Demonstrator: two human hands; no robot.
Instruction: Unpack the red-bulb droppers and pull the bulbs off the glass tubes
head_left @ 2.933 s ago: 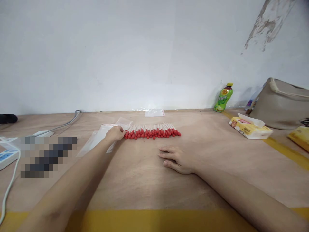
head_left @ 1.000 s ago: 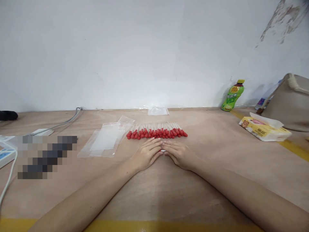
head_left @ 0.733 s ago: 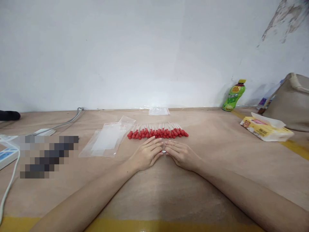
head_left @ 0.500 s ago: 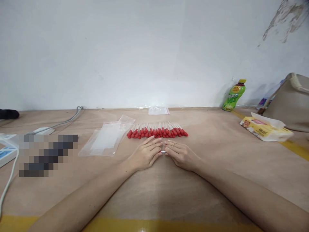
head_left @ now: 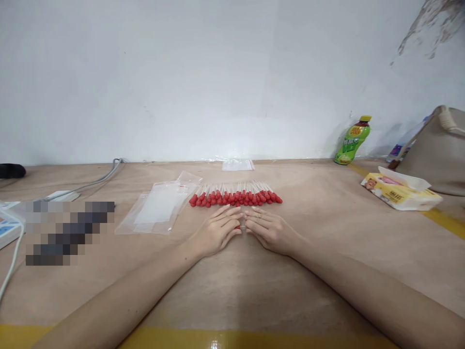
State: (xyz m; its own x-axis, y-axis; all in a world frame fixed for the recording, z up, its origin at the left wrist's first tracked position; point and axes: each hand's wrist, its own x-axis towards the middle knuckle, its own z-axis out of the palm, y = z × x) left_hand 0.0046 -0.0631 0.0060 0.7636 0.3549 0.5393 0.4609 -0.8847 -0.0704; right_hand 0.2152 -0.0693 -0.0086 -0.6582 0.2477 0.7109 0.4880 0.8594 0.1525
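our left hand (head_left: 221,231) and right hand (head_left: 268,230) curled on the table (head_left: 203,298), we can't tell if they're pinching that red bit (head_left: 238,227) at the left one, red-tipped sticks (head_left: 236,198) lined up just beyond

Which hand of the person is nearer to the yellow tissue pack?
Right. The right hand lies to the left of the yellow tissue pack, apart from it; the left hand is farther left.

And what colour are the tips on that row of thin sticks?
The tips are red; the head view, the only one, shows them.
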